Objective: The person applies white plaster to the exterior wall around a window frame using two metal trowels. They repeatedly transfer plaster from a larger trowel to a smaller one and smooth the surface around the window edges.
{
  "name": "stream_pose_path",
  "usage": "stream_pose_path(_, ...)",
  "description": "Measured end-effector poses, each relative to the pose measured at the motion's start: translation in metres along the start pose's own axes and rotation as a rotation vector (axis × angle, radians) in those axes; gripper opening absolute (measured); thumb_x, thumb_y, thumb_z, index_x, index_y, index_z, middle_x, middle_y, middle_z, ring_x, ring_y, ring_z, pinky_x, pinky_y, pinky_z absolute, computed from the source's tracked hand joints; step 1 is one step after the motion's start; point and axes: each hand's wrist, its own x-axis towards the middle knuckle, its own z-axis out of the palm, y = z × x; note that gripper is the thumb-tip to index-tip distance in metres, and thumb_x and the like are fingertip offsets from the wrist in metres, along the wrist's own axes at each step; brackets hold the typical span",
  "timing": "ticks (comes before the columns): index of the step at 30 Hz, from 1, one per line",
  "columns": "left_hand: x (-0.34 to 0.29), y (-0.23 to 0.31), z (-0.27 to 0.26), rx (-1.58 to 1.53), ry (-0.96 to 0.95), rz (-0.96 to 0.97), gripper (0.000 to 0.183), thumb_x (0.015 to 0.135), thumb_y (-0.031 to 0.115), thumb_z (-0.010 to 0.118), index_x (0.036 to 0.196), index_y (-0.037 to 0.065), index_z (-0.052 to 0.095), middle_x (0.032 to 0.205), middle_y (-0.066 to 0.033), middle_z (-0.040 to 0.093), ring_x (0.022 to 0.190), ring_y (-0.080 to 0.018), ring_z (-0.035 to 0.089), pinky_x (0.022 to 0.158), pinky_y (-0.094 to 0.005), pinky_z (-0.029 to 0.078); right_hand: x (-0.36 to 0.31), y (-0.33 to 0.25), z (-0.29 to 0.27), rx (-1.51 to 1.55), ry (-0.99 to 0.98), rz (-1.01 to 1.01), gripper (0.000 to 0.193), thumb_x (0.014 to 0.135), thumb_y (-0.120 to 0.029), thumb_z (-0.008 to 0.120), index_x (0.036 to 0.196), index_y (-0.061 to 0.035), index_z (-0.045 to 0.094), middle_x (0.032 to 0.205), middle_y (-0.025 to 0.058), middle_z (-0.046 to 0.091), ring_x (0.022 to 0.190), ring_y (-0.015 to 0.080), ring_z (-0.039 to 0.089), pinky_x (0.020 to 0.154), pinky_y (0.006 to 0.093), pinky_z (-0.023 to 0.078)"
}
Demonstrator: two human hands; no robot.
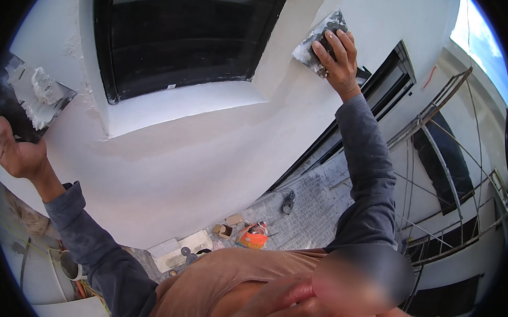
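Note:
At the far left, my left hand grips a dark flat plastering board by its lower edge. A thick lump of white plaster lies on that board. My right hand is raised to the upper right, its fingers bent over a plaster-smeared flat trowel. The trowel lies at the white wall, just right of the window's side reveal; any handle is hidden by the hand. Between my hands is a dark window with a white sill.
Scaffolding stands on the right, past a dark-framed opening. On the paved floor below are an orange bag, a small cardboard box and a dark tool. A bucket stands at the lower left.

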Motion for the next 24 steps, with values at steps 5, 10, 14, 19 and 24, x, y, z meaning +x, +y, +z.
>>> stream_pose_path(5, 0.000, -0.003, 0.002, -0.028, 0.007, 0.003, 0.075, 0.064, 0.008, 0.096, 0.129, -0.008, 0.062, 0.103, -0.0198, 0.066, 0.084, -0.0325, 0.067, 0.076, -0.0376, 0.060, -0.017, -0.006, -0.023, -0.006, 0.009, -0.003, 0.053, 0.076, -0.003, 0.076, 0.123, -0.0258, 0.074, 0.130, 0.0038, 0.066, 0.127, 0.0302, 0.059, 0.110, 0.0526, 0.048)
stream_pose_path(10, 0.007, -0.006, 0.009, -0.093, 0.043, 0.028, 0.077, 0.064, 0.012, 0.097, 0.130, -0.007, 0.061, 0.103, -0.0195, 0.066, 0.084, -0.0320, 0.066, 0.075, -0.0379, 0.060, 0.020, 0.024, -0.030, -0.188, 0.198, 0.275, 0.060, 0.075, 0.003, 0.073, 0.127, -0.0279, 0.073, 0.120, 0.0005, 0.072, 0.111, 0.0257, 0.068, 0.090, 0.0366, 0.060)
stream_pose_path(14, 0.013, -0.012, 0.012, -0.164, 0.075, 0.072, 0.084, 0.060, 0.021, 0.101, 0.128, -0.006, 0.061, 0.104, -0.0199, 0.066, 0.082, -0.0323, 0.066, 0.074, -0.0383, 0.060, 0.027, -0.001, 0.001, -0.250, 0.194, 0.249, 0.066, 0.072, 0.003, 0.073, 0.130, -0.0297, 0.071, 0.120, 0.0015, 0.071, 0.107, 0.0263, 0.068, 0.086, 0.0343, 0.060)
stream_pose_path(19, 0.011, -0.019, 0.012, -0.204, 0.089, 0.115, 0.090, 0.056, 0.027, 0.104, 0.127, -0.006, 0.061, 0.110, -0.0234, 0.067, 0.086, -0.0347, 0.067, 0.078, -0.0409, 0.061, -0.042, -0.110, 0.002, -0.070, 0.075, 0.363, 0.057, 0.073, -0.004, 0.074, 0.124, -0.0289, 0.075, 0.121, 0.0090, 0.070, 0.111, 0.0334, 0.065, 0.095, 0.0487, 0.056)
stream_pose_path(24, 0.005, -0.013, 0.012, -0.168, 0.065, 0.050, 0.083, 0.066, 0.026, 0.100, 0.129, -0.009, 0.058, 0.113, -0.0222, 0.067, 0.092, -0.0348, 0.068, 0.082, -0.0414, 0.061, -0.072, -0.156, -0.055, 0.071, -0.094, 0.461, 0.053, 0.075, 0.001, 0.071, 0.122, -0.0213, 0.075, 0.121, 0.0091, 0.071, 0.111, 0.0314, 0.067, 0.095, 0.0466, 0.056)
